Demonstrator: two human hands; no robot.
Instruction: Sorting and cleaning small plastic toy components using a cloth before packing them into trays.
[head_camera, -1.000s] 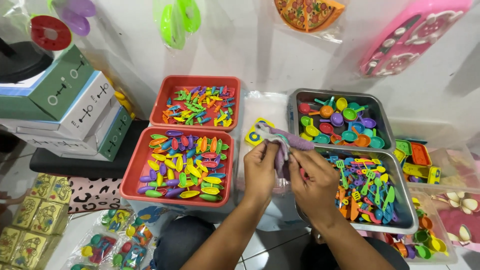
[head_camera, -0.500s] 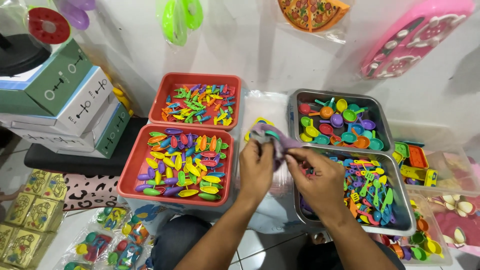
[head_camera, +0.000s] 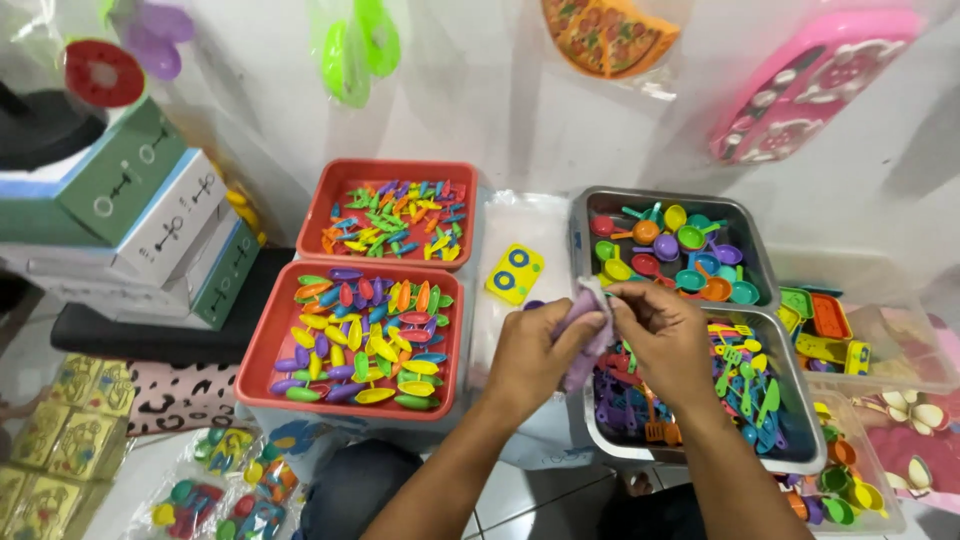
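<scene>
Scanning L to R, w/ the near red tray (head_camera: 262, 372) as ref. landmark:

1. Far L of tray: stacked cardboard boxes (head_camera: 150, 225), green/white, on a dark bench.
2. Near red tray: holds flat oval plastic pcs, mixed colours. Directly behind it, touching: far red tray (head_camera: 330, 190) w/ smaller mixed pcs.
3. Just R of the far tray: yellow toy card (head_camera: 515, 273) w/ two blue rings, lying on clear plastic bags.
4. L hand (head_camera: 535, 355): just R of the near tray's R edge. Fingers curled, thumb pressed in; pinches a small purple toy piece (head_camera: 585, 330) from the L side.
5. Purple toy piece: R of the near tray, held in the air between both hands, above the L rim of the near metal tray (head_camera: 800, 400). Exact shape cannot be told; mostly covered by fingers.
6. R hand (head_camera: 665, 335): further R, fingers bent closed, fingertips gripping the same purple piece at its top.
7. Near metal tray: well R of ref. tray; holds toy forks/spatulas. Behind it: far metal tray (head_camera: 745, 225) w/ toy pans and ladles.
</scene>
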